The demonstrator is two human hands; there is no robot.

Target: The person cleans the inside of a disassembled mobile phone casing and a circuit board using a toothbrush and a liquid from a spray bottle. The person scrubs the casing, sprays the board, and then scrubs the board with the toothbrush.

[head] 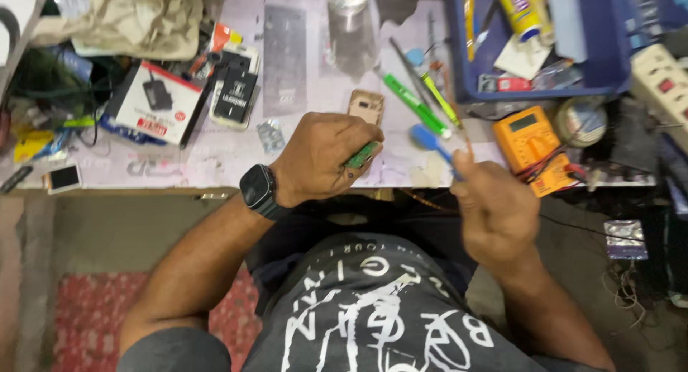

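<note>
One white-red box (153,102), blue tray (608,71), yellow tube (521,10)

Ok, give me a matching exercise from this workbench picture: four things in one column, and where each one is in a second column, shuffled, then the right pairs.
Things:
1. small green circuit board
2. orange multimeter
3. blue plastic tray
4. black wristwatch

Places:
A. on the left wrist
B. far right corner of the table, full of tools
C. pinched in the left hand
D. on the table, beyond the right hand

Pairs: 1-C, 2-D, 3-B, 4-A
</note>
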